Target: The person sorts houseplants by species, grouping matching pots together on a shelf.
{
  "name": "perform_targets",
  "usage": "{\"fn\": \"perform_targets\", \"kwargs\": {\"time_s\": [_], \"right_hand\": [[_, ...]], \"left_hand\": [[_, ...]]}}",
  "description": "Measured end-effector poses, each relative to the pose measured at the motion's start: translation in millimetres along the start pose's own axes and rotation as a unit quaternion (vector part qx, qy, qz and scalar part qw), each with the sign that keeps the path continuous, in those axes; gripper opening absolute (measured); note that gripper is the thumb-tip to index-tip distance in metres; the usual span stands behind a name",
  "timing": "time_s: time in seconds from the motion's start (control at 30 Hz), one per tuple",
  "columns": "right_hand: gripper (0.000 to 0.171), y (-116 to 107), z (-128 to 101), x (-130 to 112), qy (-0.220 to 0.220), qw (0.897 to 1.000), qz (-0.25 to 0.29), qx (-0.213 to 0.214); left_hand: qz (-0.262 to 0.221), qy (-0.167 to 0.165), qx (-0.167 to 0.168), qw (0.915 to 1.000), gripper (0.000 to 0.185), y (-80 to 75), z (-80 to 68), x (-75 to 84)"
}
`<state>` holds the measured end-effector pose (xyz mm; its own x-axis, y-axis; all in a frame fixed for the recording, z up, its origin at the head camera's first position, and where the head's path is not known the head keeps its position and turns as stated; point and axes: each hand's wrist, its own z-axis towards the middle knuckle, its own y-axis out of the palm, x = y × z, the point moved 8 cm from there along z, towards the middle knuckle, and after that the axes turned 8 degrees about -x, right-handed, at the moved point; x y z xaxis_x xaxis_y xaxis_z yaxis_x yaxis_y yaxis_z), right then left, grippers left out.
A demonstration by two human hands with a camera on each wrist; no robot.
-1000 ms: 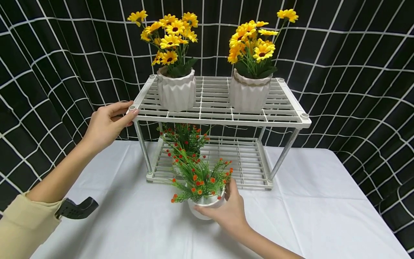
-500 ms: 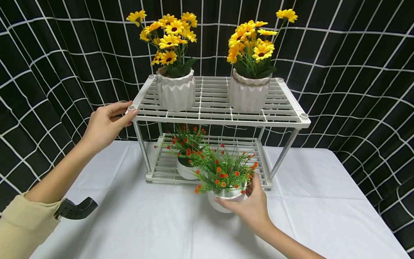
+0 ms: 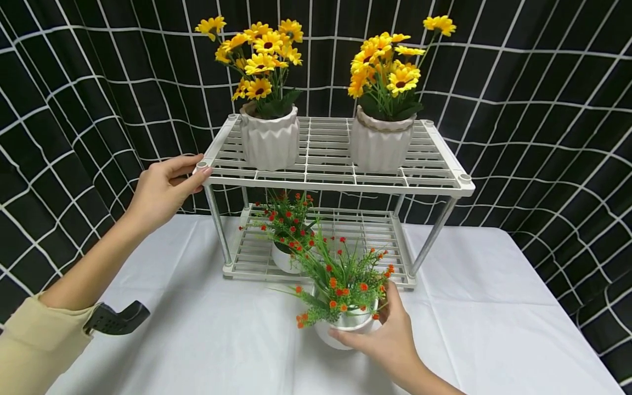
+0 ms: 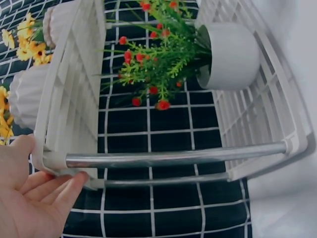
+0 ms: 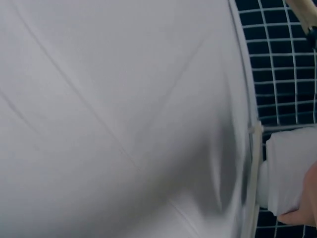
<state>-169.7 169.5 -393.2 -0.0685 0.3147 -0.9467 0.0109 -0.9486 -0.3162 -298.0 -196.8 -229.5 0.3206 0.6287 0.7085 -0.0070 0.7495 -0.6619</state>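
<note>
Fingers of the right hand (image 3: pixel 390 337) curl round the small white pot (image 3: pixel 343 329) on the table, apparently just clear of the rack (image 3: pixel 340 181) at twelve o'clock, whose top corner the left hand (image 3: pixel 160 189) grips.

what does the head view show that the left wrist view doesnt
Only the head view shows the right hand gripping a small white pot of red-orange flowers on the white tablecloth, in front of the shelf rack.

Only the left wrist view shows the chrome leg close up, from the rack's end.

Both show the left hand holding the white rack's top corner, the second red-flowered pot on the lower tier, and the ribbed sunflower pots.
</note>
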Motion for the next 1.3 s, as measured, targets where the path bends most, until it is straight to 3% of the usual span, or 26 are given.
{"fn": "perform_targets", "kwargs": {"time_s": [0.37, 0.67, 0.8, 0.97, 1.3], "right_hand": [[0.118, -14, -32, 0, 0.032, 0.999, -0.002, 0.009], [0.111, -44, -37, -21, -0.072, 0.994, 0.067, 0.051], [0.106, -60, -32, -22, -0.075, 0.992, 0.067, 0.073], [0.103, -72, -19, -22, -0.064, 0.993, 0.013, 0.094], [0.099, -65, 17, -10, -0.031, 0.994, -0.019, 0.101]], "left_hand": [[-0.001, 0.003, 0.001, 1.0, 0.054, -0.6, -0.3, -0.6], [0.002, 0.003, 0.0, 1.0, 0.055, 0.2, 0.0, 0.0], [0.001, 0.002, -0.001, 1.0, 0.055, 0.3, 0.7, -0.2], [-0.002, 0.003, 0.0, 1.0, 0.055, -1.3, 0.4, 1.4], [0.001, -0.004, -0.004, 1.0, 0.056, 1.0, 0.6, 0.0]]}}
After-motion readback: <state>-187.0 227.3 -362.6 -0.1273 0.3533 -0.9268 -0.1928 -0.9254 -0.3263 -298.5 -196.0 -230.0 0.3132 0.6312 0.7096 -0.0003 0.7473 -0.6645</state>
